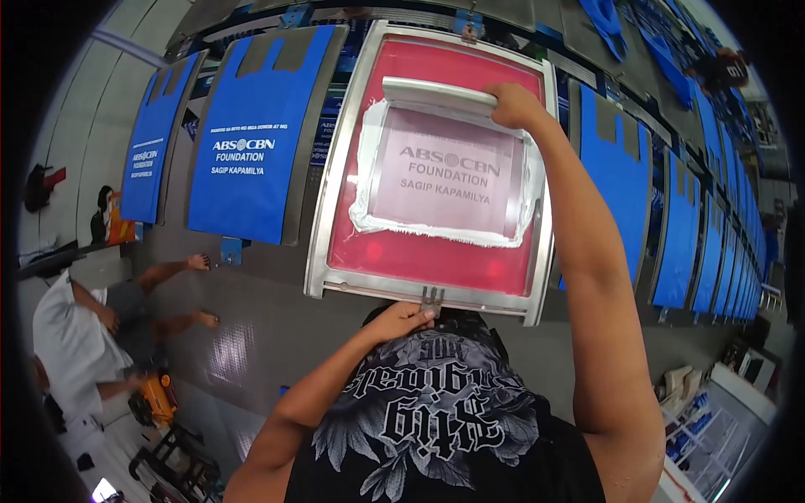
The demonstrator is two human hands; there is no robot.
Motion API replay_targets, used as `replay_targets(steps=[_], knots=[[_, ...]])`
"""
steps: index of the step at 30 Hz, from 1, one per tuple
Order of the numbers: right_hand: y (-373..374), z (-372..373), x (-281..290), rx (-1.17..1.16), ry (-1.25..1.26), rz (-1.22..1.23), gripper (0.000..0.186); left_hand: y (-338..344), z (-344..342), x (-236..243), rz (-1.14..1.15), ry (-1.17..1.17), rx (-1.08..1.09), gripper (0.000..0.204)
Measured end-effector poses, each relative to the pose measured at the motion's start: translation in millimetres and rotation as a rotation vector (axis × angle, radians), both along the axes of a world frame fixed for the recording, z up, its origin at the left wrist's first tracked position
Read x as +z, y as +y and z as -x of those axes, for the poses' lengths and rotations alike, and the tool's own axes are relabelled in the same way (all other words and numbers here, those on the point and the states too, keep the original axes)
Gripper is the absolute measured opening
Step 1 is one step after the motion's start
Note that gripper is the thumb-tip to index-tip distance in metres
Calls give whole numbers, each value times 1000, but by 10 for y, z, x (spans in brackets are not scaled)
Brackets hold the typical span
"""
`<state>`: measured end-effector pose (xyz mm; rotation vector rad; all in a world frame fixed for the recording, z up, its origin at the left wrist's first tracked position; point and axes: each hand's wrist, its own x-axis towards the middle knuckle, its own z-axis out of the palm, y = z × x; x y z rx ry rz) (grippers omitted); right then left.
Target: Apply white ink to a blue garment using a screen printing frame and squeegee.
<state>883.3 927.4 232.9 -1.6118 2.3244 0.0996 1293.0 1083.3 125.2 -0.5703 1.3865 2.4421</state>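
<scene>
A silk-screen printing frame (335, 176) with silvery metal sides and red mesh lies in front of me. White ink (369, 220) rings a pale, see-through window in the mesh, where grey lettering shows. Toward the far end of that window, my right hand (513, 107) is closed around the right end of a long, pale squeegee (440, 90), which lies across the mesh. At the frame's near edge, my left hand (404, 320) pinches a small metal bracket (432, 298) at its middle; the fingertips are partly hidden.
Blue printed bags (243, 138) lie flat on grey boards to the left. More blue bags (616, 168) on boards run off in a row to the right. At the lower left sits another person (84, 335) in a white shirt, near an orange machine (158, 399).
</scene>
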Motion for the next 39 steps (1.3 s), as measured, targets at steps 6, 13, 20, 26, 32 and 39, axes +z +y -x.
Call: replay_targets(steps=[6, 13, 20, 26, 32, 39], knots=[[1004, -1048, 306, -19, -17, -119, 51, -46, 45, 383, -34, -41, 54, 41], [2064, -2075, 317, -15, -64, 96, 38, 60, 101, 194, 20, -200, 53, 43], [2310, -971, 359, -108, 64, 69, 31, 186, 261, 60, 240, -504, -10, 53], [2357, -353, -104, -519, -735, 196, 39, -469, 157, 401, 923, -368, 151, 47], [2234, -331, -359, -741, -1004, 392, 39, -1727, 161, -87, 981, -417, 749, 47], [2799, 98, 267, -719, -934, 318, 39, -1110, 320, 330, 867, -505, 782, 51]])
